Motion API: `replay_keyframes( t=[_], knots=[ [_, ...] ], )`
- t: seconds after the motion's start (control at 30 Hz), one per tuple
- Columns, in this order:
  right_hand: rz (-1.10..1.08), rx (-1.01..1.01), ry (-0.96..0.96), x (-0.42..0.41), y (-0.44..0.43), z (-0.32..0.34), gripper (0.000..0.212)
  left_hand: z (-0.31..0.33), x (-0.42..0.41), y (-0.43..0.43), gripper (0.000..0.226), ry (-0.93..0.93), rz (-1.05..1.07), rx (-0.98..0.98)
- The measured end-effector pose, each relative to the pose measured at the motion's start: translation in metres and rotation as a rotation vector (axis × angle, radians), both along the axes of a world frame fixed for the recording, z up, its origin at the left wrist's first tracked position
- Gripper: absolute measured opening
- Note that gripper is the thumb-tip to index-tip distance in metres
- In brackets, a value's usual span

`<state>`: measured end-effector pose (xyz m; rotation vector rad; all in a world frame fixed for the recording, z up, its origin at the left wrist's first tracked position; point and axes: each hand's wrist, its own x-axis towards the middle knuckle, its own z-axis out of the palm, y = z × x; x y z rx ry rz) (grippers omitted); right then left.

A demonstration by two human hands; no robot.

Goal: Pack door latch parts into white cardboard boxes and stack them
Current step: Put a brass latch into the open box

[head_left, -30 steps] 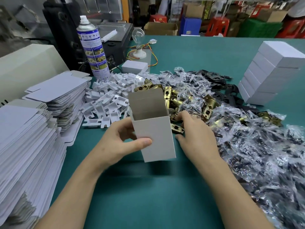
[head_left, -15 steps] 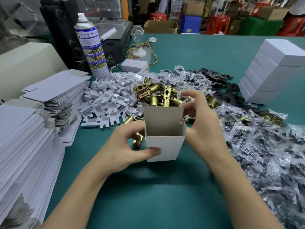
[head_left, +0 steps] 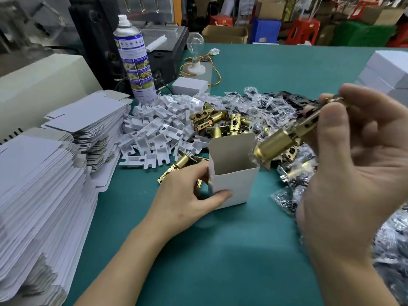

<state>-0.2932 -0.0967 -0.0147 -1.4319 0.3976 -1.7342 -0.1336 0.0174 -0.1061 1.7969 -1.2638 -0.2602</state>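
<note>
An open white cardboard box [head_left: 236, 182] stands upright on the green table, its top flap raised. My left hand [head_left: 187, 195] grips its left side, thumb across the front. My right hand [head_left: 353, 168] is raised to the right of the box and pinches a brass door latch [head_left: 284, 138], whose round end points down-left above the box's right rim. More brass latches [head_left: 218, 122] lie in a heap behind the box. A stack of closed white boxes [head_left: 388, 71] stands at the far right edge.
Tall stacks of flat box blanks [head_left: 44, 186] fill the left side. White plastic pieces [head_left: 159, 129] and bagged parts in clear plastic [head_left: 265, 104] are piled behind the box. A spray can [head_left: 134, 62], a light bulb [head_left: 195, 43] and a small white box [head_left: 189, 86] stand further back.
My right hand left the box's rim, picked a brass latch from the heap and lifted it to the box's upper right. My left hand kept its hold on the box.
</note>
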Motion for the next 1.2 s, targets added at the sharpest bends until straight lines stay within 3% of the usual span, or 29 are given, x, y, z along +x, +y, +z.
replay_keyframes(
  t=[0.17, 0.33, 0.63, 0.83, 0.97, 1.2],
  knots=[
    [0.111, 0.091, 0.143, 0.010, 0.007, -0.008, 0.013, -0.001, 0.000, -0.001, 0.033, -0.014, -0.014, -0.011],
    [0.090, 0.046, 0.261, 0.013, 0.009, -0.014, 0.018, -0.001, 0.000, -0.002, 0.035, -0.019, -0.031, -0.016],
    [0.050, 0.037, 0.195, 0.012, 0.008, -0.015, 0.017, 0.002, -0.002, 0.000, 0.036, -0.080, -0.038, -0.010],
    [-0.038, -0.228, 0.502, 0.014, 0.005, -0.027, 0.009, 0.002, -0.002, -0.001, 0.029, -0.104, -0.024, -0.030],
    [-0.168, -0.409, 0.740, 0.018, 0.006, -0.034, 0.009, 0.001, -0.001, -0.001, 0.043, -0.095, 0.010, -0.034],
    [-0.240, -0.392, 0.914, 0.018, 0.008, -0.031, 0.012, 0.003, 0.001, 0.000, 0.030, -0.049, -0.015, -0.045]
  ],
)
